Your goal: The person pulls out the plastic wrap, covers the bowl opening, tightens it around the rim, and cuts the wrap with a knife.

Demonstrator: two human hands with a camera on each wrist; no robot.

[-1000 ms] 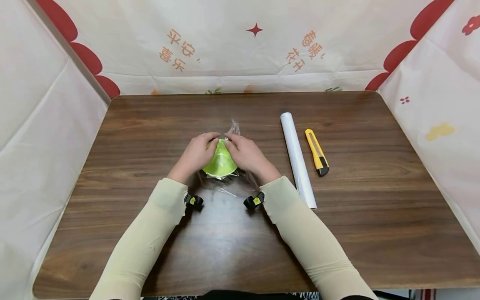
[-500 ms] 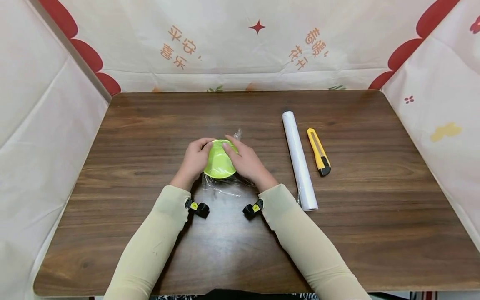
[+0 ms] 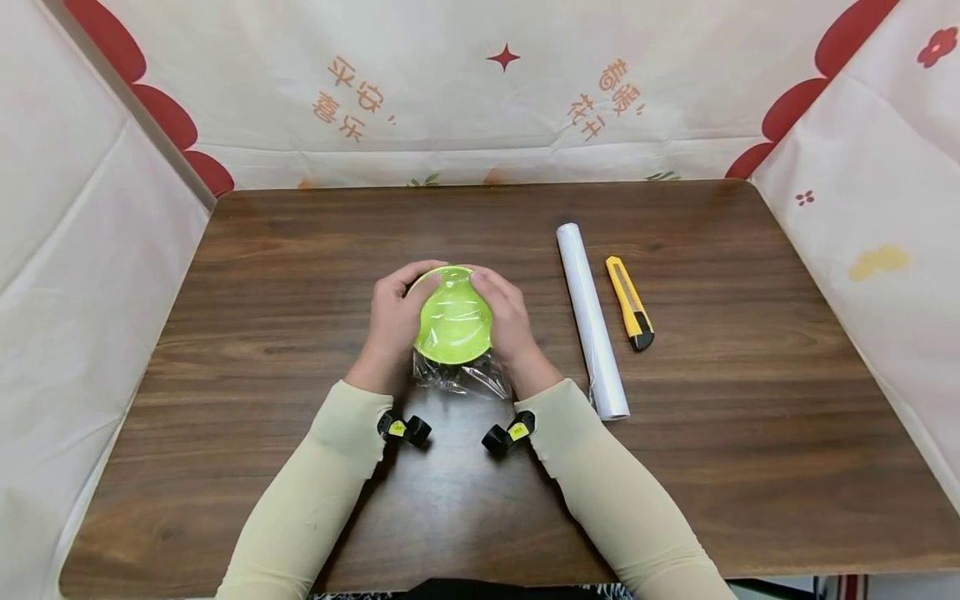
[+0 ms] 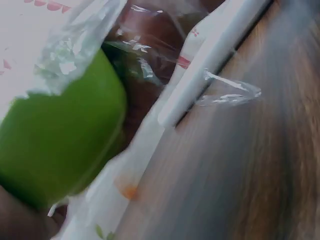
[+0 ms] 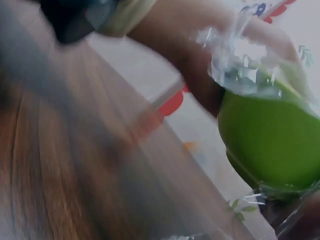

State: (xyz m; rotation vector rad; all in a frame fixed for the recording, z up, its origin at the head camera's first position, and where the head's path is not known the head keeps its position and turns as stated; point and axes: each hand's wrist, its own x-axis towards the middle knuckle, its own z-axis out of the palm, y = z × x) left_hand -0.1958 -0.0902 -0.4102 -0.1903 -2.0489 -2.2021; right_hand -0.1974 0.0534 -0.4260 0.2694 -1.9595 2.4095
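A lime-green bowl (image 3: 454, 321) is held between both hands, tilted so its round mouth faces the head camera. Clear cling film (image 3: 465, 375) stretches over the mouth and hangs crumpled below the rim. On the bowl's left side, the left hand (image 3: 393, 317) grips with its thumb at the rim. The right hand (image 3: 507, 321) does the same from the right. In the left wrist view the bowl's green outside (image 4: 65, 130) shows, with loose film (image 4: 75, 45) around it. The right wrist view also shows the bowl (image 5: 270, 135) raised off the table. Fingers behind the bowl are hidden.
To the right lies a long white roll (image 3: 592, 321), probably of cling film. A yellow and black utility knife (image 3: 630, 302) lies beside it. The brown wooden table (image 3: 750, 417) is bordered by white printed cloth (image 3: 480, 108) at the back and sides.
The bowl has tipped toward the head camera, so more of its film-covered mouth shows. Both hands have shifted to its sides, and the film that stuck up behind it is out of sight.
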